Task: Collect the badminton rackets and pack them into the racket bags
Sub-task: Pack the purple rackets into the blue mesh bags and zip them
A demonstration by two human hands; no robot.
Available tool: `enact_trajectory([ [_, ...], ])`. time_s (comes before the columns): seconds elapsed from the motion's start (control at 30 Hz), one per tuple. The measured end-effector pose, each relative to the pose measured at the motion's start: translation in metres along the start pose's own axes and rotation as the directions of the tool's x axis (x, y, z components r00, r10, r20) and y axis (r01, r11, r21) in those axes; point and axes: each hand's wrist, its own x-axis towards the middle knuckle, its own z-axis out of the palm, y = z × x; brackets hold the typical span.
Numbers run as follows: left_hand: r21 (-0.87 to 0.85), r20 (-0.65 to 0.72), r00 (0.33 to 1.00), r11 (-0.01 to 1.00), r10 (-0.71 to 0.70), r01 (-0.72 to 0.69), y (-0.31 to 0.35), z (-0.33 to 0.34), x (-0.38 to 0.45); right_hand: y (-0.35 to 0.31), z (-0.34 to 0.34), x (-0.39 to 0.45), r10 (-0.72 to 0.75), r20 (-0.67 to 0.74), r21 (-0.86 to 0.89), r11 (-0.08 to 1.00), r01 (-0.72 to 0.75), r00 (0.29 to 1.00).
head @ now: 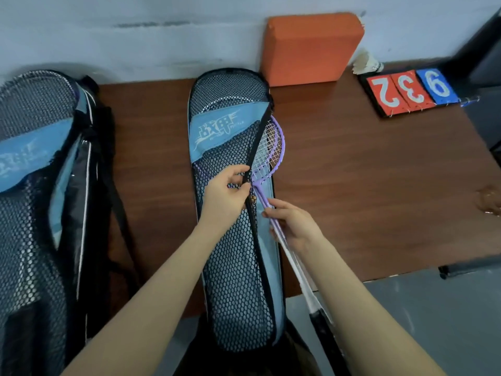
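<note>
A blue and black mesh racket bag (pixel 233 267) lies lengthwise in the middle of the brown table (pixel 352 185), its zip side open. My left hand (pixel 227 194) pinches the black zip edge of the mesh flap and lifts it. My right hand (pixel 292 226) grips the shafts of purple rackets (pixel 273 147). Their heads are partly inside the bag's opening, and the white and black handles stick out toward me. A second racket bag (pixel 40 199) with rackets inside lies at the left.
An orange foam block (pixel 309 47) leans on the wall behind the bag. A flip scoreboard (pixel 412 90) showing 2, 3, 9 and a white shuttlecock (pixel 366 63) sit at the back right. Another person's hand (pixel 490 199) rests at the right edge.
</note>
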Motion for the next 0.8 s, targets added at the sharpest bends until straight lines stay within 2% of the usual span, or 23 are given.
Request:
enact_trajectory([
  [0.1,0.042,0.016,0.997,0.996,-0.073,0.073,-0.011,-0.011,-0.001,-0.003,0.012,0.016,0.024,0.014,-0.008,1.000,-0.024,1.000],
  [0.23,0.046,0.018,0.991,0.991,-0.129,0.128,-0.026,-0.028,-0.004,-0.012,0.033,0.040,-0.022,-0.005,-0.006,1.000,0.022,1.000],
  [0.4,0.041,0.018,0.994,0.993,-0.108,0.107,-0.031,-0.039,0.001,-0.014,0.064,0.066,-0.100,-0.064,-0.132,0.987,0.091,0.993],
  [0.47,0.014,0.010,0.992,0.992,-0.124,0.124,-0.034,-0.041,0.002,-0.011,0.070,0.073,-0.163,-0.074,-0.249,0.958,0.140,0.984],
  [0.57,-0.029,-0.029,0.988,0.988,-0.152,0.151,-0.043,-0.046,0.003,-0.006,0.070,0.082,-0.258,-0.063,-0.426,0.880,0.208,0.964],
  [0.7,-0.008,-0.054,0.992,0.993,-0.117,0.116,-0.055,-0.050,0.003,0.004,0.068,0.076,-0.382,0.055,-0.599,0.726,0.337,0.922],
  [0.8,0.078,0.015,0.996,0.993,-0.088,0.087,-0.065,-0.048,-0.003,0.018,0.062,0.064,-0.469,0.164,-0.756,0.506,0.416,0.868],
])
